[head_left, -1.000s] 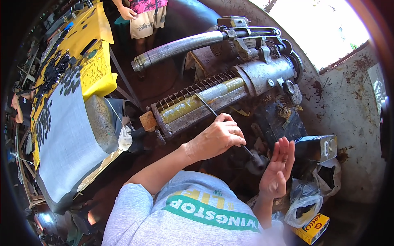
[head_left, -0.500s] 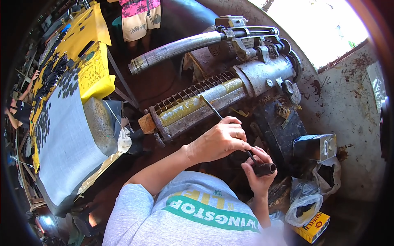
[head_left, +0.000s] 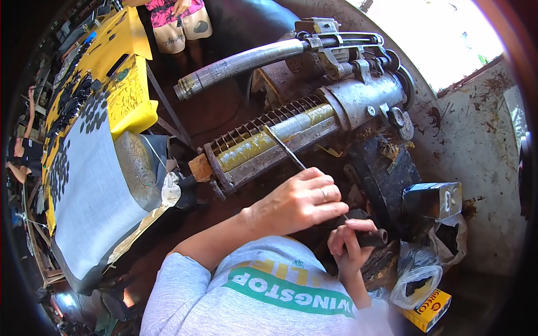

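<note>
My left hand (head_left: 302, 201) is closed around a long thin metal rod (head_left: 288, 151). The rod's far tip rests against a roller (head_left: 244, 154) coated in a yellowish, greasy film. Nearer my body, my right hand (head_left: 352, 243) has its fingers wrapped round a dark cylindrical piece (head_left: 374, 238) with a round hollow end, at the near end of the rod. Whether rod and dark piece are one tool is hidden by my fingers. The roller lies in a worn metal machine (head_left: 367, 103), beside a long coil spring (head_left: 263, 120).
A thick metal tube (head_left: 241, 64) juts left above the roller. A table with a grey sheet (head_left: 95, 196) and yellow covering (head_left: 131, 112) stands left. On the right are a metal can (head_left: 431, 200), a plastic bag (head_left: 416, 280) and a yellow box (head_left: 430, 311). Another person (head_left: 179, 28) stands beyond.
The rod's tip has slid left along the roller. My left hand has come slightly nearer me, and my right hand lower and rightward. The standing person's hand now shows.
</note>
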A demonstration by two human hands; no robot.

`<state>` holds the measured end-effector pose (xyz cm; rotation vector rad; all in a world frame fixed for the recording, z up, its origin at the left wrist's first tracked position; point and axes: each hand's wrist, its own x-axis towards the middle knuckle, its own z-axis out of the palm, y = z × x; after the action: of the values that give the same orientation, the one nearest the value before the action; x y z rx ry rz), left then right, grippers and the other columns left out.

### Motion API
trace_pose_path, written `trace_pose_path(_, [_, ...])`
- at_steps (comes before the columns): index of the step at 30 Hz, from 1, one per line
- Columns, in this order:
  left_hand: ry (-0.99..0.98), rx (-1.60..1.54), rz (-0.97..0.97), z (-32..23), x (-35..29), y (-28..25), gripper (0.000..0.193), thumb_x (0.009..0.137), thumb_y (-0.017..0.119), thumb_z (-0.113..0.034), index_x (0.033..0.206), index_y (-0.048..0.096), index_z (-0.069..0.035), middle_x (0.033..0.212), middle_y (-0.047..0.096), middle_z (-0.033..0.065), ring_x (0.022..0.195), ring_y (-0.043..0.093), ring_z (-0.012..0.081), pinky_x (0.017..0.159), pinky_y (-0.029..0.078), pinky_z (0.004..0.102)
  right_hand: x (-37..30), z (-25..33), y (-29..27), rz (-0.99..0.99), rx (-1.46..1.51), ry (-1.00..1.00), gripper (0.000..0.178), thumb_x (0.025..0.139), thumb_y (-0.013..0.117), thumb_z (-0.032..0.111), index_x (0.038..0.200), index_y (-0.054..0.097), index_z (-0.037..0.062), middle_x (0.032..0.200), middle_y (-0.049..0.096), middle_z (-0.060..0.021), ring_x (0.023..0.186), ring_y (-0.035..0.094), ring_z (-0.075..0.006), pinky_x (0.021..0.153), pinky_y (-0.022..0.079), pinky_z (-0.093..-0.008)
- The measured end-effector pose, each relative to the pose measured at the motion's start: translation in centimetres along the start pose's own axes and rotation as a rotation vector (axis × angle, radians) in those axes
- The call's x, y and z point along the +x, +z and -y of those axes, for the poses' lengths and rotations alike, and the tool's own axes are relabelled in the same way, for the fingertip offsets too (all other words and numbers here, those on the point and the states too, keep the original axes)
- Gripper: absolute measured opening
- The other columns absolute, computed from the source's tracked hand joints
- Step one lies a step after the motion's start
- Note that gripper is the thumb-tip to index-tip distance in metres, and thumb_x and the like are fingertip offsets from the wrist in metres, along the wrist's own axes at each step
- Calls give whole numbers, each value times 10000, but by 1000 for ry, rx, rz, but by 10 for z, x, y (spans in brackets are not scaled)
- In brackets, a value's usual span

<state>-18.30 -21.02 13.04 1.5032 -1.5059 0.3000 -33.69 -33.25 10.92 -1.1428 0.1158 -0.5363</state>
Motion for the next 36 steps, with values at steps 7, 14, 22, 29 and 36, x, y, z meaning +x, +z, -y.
trace_pose_path(7, [-106, 7, 88, 11, -13, 7, 241, 734, 676, -114, 972, 700, -85, 826, 606, 8, 812, 598, 173, 757, 466, 324, 3, 0, 4, -74, 208, 316, 146, 971, 490, 38, 1088, 577, 34, 520, 437, -38, 364, 322, -72, 363, 302, -233])
trace_pose_path(14, [-157, 38, 151, 19, -23, 11, 284, 734, 654, -119, 1012, 704, -84, 847, 605, 22, 858, 602, 175, 797, 470, 326, 4, -4, 6, -177, 159, 428, 174, 976, 466, 40, 1119, 564, 43, 509, 410, -33, 360, 310, -72, 359, 288, -237])
trace_pose_path(22, [-156, 41, 153, 19, -21, 9, 237, 774, 639, -100, 1004, 692, -75, 846, 602, 13, 821, 592, 170, 782, 460, 327, 8, -6, 4, -236, 261, 523, 194, 985, 453, 66, 1136, 574, 47, 510, 411, -21, 357, 302, -71, 337, 284, -236])
trace_pose_path(29, [-136, 59, 164, 8, -9, 9, 243, 762, 650, -88, 1000, 701, -75, 813, 606, 19, 821, 599, 179, 772, 466, 326, 4, -2, -7, -111, 456, 463, 217, 983, 459, 76, 1137, 611, 60, 533, 440, -26, 358, 320, -73, 337, 295, -231])
trace_pose_path(36, [-171, 39, 177, 6, -6, 11, 329, 732, 666, -57, 1057, 703, -95, 843, 610, 30, 822, 602, 195, 766, 466, 330, 15, 7, -13, -48, 154, 302, 296, 897, 599, 41, 1167, 572, -77, 809, 644, -197, 539, 585, -159, 568, 535, -299])
